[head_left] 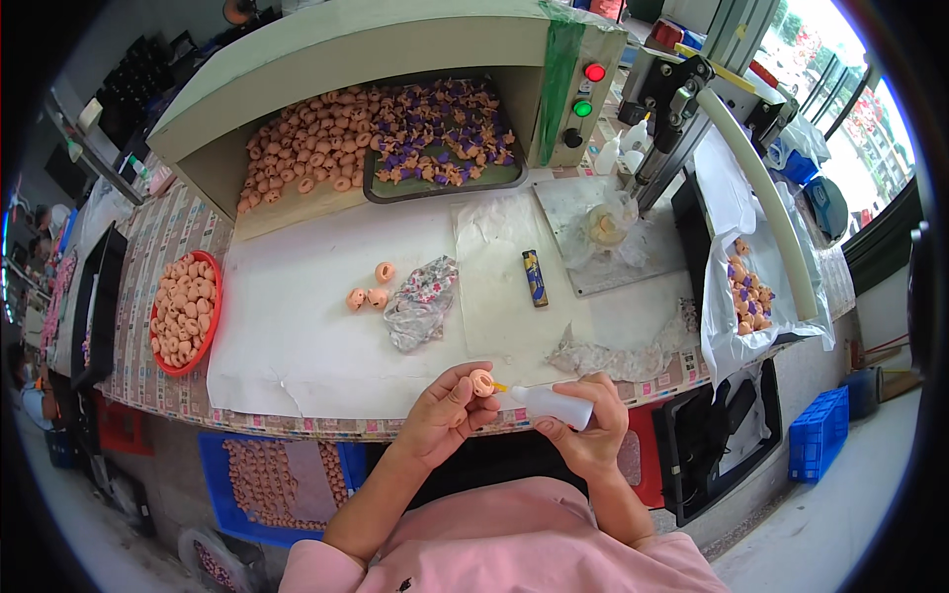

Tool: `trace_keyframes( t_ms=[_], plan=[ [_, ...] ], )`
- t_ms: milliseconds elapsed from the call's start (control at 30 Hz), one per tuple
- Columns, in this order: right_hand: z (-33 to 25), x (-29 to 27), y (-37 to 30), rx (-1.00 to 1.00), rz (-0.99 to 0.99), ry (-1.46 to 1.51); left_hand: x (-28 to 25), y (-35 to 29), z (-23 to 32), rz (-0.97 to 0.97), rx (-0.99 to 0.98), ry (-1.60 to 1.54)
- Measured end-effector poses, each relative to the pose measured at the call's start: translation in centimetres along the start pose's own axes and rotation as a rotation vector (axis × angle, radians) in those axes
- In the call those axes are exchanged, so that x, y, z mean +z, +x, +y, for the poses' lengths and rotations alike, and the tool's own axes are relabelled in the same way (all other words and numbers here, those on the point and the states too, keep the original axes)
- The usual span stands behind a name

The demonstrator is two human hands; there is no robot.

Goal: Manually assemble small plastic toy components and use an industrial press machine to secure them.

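Note:
Near the table's front edge, my left hand point(440, 415) pinches a small peach-coloured doll head point(481, 383) between thumb and fingers. Another peach piece point(458, 419) seems to lie against its palm, though I cannot make it out well. My right hand point(591, 430) is wrapped round a white squeeze bottle point(554, 403). Its yellow nozzle point(500, 387) points left and meets the head's edge; whether they touch, I cannot tell. Beyond my left hand, three loose heads point(378, 297) sit beside a crumpled floral cloth point(421, 304). A dark blue and yellow tube point(535, 278) lies farther right.
At the back, a cream housing point(376, 44) covers piled heads point(306, 138) and a black tray point(435, 190) of peach-and-purple figures. A red basket point(210, 341) of heads stands left. On the right are a metal press point(662, 148) and a lined box point(732, 341).

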State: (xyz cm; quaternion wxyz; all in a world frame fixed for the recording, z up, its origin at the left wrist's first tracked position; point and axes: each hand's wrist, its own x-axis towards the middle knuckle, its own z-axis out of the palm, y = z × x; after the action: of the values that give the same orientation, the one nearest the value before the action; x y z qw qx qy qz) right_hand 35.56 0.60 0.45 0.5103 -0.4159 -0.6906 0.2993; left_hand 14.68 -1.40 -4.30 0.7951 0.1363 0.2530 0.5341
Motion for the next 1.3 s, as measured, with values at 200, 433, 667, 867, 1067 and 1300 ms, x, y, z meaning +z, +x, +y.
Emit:
trace_keyframes(
  t_ms=[200,433,667,867,1067,1300],
  plan=[
    [0.0,0.0,0.1,-0.031,0.005,-0.034,0.2,0.0,-0.1,0.000,-0.001,0.010],
    [0.0,-0.1,0.3,-0.057,-0.009,-0.045,0.0,0.2,-0.1,-0.007,-0.001,0.023],
    [0.4,-0.3,0.1,-0.033,0.020,-0.058,0.1,0.1,-0.1,-0.001,-0.007,0.020],
    [0.1,-0.9,-0.2,-0.019,0.006,-0.074,-0.2,0.2,-0.3,-0.001,0.012,0.017],
    [0.0,-1.2,-0.2,-0.030,0.026,-0.062,0.1,0.3,-0.4,-0.010,0.028,-0.016],
    [-0.2,-1.2,-0.3,-0.018,0.016,-0.051,-0.1,0.4,-0.5,-0.019,0.040,-0.046]
  ],
)
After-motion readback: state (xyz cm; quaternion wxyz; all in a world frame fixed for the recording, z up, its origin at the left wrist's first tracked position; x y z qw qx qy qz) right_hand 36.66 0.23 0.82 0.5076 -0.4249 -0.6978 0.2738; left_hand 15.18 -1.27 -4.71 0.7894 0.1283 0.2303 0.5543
